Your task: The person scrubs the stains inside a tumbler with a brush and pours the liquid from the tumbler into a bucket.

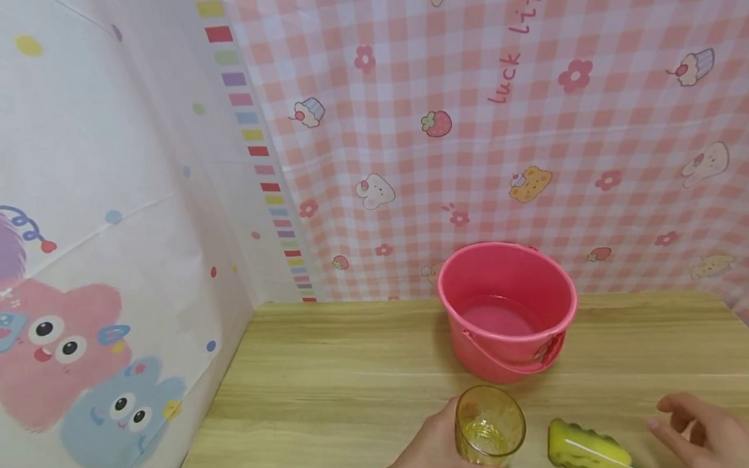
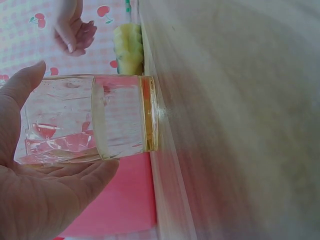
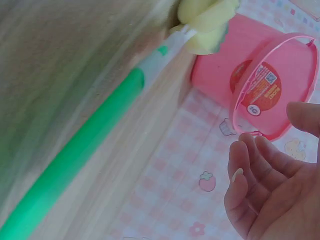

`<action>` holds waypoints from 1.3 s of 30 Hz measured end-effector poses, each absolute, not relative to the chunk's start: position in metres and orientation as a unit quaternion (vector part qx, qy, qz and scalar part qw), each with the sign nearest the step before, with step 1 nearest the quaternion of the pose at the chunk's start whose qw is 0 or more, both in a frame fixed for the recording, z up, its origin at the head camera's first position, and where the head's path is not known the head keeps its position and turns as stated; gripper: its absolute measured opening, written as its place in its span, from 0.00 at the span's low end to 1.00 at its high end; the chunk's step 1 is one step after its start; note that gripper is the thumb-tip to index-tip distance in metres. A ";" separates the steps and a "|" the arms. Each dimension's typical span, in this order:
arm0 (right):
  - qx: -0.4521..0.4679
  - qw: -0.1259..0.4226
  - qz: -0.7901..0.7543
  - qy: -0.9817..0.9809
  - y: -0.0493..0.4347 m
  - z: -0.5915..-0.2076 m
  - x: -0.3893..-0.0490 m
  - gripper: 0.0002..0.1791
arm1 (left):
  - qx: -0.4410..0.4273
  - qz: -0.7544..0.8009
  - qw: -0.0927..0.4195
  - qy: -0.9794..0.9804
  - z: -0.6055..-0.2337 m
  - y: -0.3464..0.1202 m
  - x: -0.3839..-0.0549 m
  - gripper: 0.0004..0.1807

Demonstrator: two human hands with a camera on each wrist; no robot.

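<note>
The left hand [image 1: 434, 447] curves in a grip, thumb [image 2: 24, 84] opposite the fingers [image 2: 95, 177], while the right hand [image 1: 718, 432] hovers well apart from it, loosely curled.

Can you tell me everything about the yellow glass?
The glass is see-through with a yellow tint, more amber at its base, and looks like real glass or clear plastic. It has a round, open top and no handle in sight. It is upright, in front of the pink bucket and left of the yellow sponge. The left hand grips its side. I can't tell whether its base touches the table.
</note>
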State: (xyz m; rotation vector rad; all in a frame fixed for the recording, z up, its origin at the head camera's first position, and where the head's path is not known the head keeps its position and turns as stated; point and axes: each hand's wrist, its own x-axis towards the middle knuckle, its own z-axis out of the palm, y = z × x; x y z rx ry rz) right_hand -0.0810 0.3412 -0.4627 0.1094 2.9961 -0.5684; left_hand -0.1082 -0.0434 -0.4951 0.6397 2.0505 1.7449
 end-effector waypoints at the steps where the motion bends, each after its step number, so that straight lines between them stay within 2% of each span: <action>1: 0.035 0.043 -0.188 0.981 0.339 -0.460 -0.081 0.29 | 0.230 0.617 0.183 0.730 -0.495 -0.044 -0.108 0.48; 5: 0.033 0.052 -0.195 0.979 0.331 -0.451 -0.084 0.33 | 0.233 0.614 0.181 0.732 -0.495 -0.044 -0.109 0.48; 8: 0.028 0.036 -0.202 0.978 0.327 -0.447 -0.087 0.35 | 0.231 0.619 0.188 0.726 -0.494 -0.045 -0.109 0.47; 18: -0.023 -0.092 -0.213 0.972 0.317 -0.443 -0.090 0.30 | 0.226 0.629 0.201 0.716 -0.491 -0.046 -0.108 0.46; 30: -0.034 -0.106 -0.266 0.958 0.305 -0.439 -0.100 0.38 | 0.225 0.635 0.211 0.708 -0.492 -0.045 -0.109 0.46; 39: -0.071 -0.156 -0.273 0.947 0.293 -0.441 -0.107 0.39 | 0.216 0.642 0.218 0.703 -0.494 -0.043 -0.109 0.45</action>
